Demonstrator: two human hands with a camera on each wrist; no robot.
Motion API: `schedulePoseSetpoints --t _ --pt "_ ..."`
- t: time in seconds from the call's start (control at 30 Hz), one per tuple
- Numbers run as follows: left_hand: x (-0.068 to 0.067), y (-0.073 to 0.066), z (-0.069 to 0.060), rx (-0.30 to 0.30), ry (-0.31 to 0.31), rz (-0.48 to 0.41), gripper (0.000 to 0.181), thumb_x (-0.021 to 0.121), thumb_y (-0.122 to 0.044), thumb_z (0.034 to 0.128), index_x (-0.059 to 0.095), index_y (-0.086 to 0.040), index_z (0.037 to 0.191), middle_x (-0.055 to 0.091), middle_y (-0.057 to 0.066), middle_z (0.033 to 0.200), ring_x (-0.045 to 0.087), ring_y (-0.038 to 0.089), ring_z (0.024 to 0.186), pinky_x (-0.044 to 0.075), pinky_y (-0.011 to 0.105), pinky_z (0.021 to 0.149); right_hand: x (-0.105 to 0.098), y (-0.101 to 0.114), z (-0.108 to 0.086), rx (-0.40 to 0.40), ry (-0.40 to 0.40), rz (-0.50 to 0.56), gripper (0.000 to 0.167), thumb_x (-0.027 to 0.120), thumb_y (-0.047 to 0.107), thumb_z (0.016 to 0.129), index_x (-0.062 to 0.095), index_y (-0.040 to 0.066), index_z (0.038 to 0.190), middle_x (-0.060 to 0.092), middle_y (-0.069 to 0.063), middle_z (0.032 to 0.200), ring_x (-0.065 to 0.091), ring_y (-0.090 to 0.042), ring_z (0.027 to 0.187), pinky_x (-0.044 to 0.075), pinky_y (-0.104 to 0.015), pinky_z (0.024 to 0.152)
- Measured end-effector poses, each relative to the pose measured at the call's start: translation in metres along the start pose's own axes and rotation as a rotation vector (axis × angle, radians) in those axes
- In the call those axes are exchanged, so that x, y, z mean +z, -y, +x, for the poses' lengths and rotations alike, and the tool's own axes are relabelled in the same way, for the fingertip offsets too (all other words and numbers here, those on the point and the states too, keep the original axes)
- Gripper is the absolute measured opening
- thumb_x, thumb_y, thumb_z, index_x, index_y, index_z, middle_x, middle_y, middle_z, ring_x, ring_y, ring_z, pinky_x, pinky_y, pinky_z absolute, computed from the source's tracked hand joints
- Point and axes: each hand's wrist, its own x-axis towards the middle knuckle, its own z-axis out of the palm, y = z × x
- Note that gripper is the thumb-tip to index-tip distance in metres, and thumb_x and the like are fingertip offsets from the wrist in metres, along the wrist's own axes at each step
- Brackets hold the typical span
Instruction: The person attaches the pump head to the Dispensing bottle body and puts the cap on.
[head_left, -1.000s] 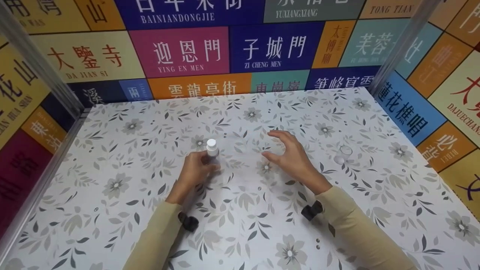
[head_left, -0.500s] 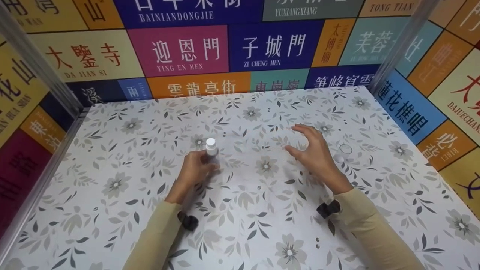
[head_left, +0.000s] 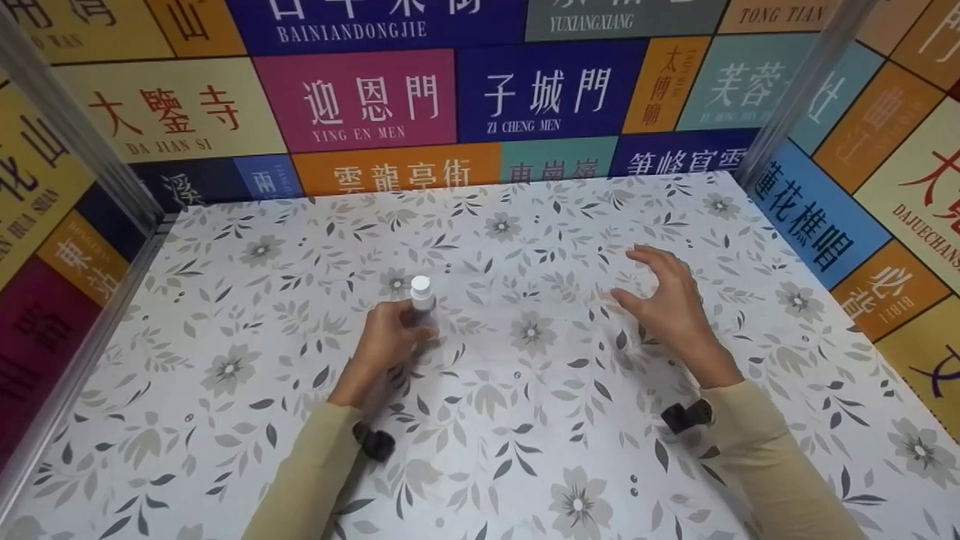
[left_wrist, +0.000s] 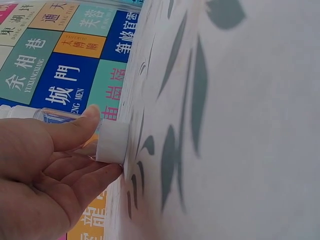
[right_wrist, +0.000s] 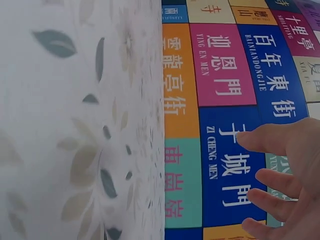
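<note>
My left hand point(head_left: 384, 335) grips a small bottle point(head_left: 422, 295) with a white cap, standing upright on the table. In the left wrist view the bottle shows a clear middle and a white lower end point(left_wrist: 113, 141) against the tabletop. Thumb and fingers are around its body. My right hand point(head_left: 671, 311) is raised over the right half of the table, thumb and fingers spread apart with nothing held. A faint clear curved edge point(right_wrist: 102, 162) shows low in the right wrist view; its kind is hard to tell. In the head view the right hand covers that spot.
A white tabletop point(head_left: 480, 420) with grey flowers and leaves spreads beneath both hands. Colourful panels point(head_left: 360, 101) with lettering stand along its back and sides. Metal posts point(head_left: 795, 94) rise at the back corners. Each wrist wears a black camera point(head_left: 686, 416).
My right hand has moved right, fingers still spread, and now covers the place where a small round transparent object was seen. The left hand and the bottle have stayed in place.
</note>
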Motion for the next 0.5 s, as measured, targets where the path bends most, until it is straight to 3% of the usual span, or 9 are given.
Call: schedulePoseSetpoints --t 0.17,0.5 --pt "-0.001 0.0 0.0 -0.017 0.002 0.004 0.034 0.077 0.003 0.0792 0.071 0.002 0.113 0.073 0.02 0.115 0.069 0.031 0.109 0.053 0.044 0.102 -0.008 -0.009 -0.002 0.0 -0.008 -0.065 0.056 0.078 0.009 0.084 0.057 0.003 0.135 0.049 -0.022 0.147 0.036 -0.045 0.14 0.024 -0.065 0.114" --pt "-0.001 -0.001 0.0 -0.019 0.008 0.007 0.036 0.077 0.003 0.079 0.071 0.002 0.114 0.072 0.019 0.119 0.068 0.031 0.115 0.051 0.044 0.106 -0.023 -0.032 -0.009 0.085 -0.004 -0.112 0.062 0.078 0.013 0.085 0.052 -0.001 0.139 0.039 -0.024 0.154 0.032 -0.049 0.141 0.024 -0.068 0.114"
